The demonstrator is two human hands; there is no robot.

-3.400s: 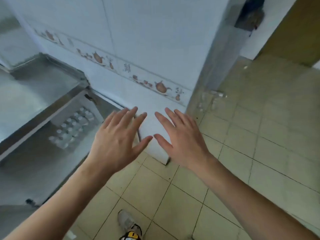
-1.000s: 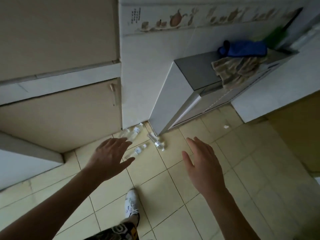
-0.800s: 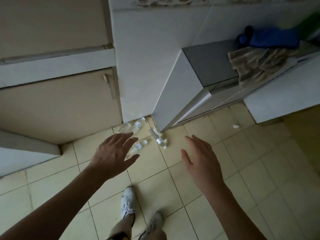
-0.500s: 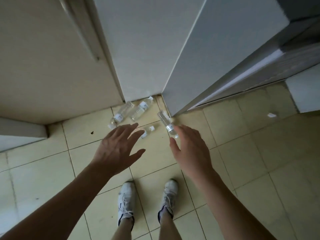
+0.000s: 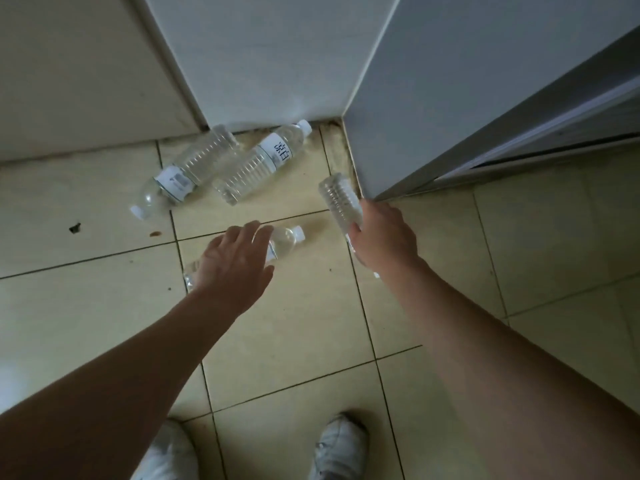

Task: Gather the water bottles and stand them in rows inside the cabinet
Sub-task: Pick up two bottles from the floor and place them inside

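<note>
Several clear water bottles lie on the yellow tiled floor. Two of them, a bottle [image 5: 188,168] and a labelled bottle [image 5: 263,164], lie side by side against the white wall base. My right hand [image 5: 382,237] grips a third bottle [image 5: 339,199] near its cap end, its bottom pointing at the corner of the grey unit. My left hand [image 5: 232,263] lies over the middle of a fourth bottle [image 5: 285,239], fingers fairly straight, with only its cap end and bottom showing.
A beige cabinet door [image 5: 86,81] stands closed at the upper left. A white wall panel [image 5: 270,53] and a grey unit [image 5: 485,81] meet in a corner just behind the bottles. My two white shoes [image 5: 341,445] stand at the bottom edge.
I have bent down closer to the floor. My right hand has taken hold of the bottle by the unit's corner, and my left hand has come down over the nearest bottle.
</note>
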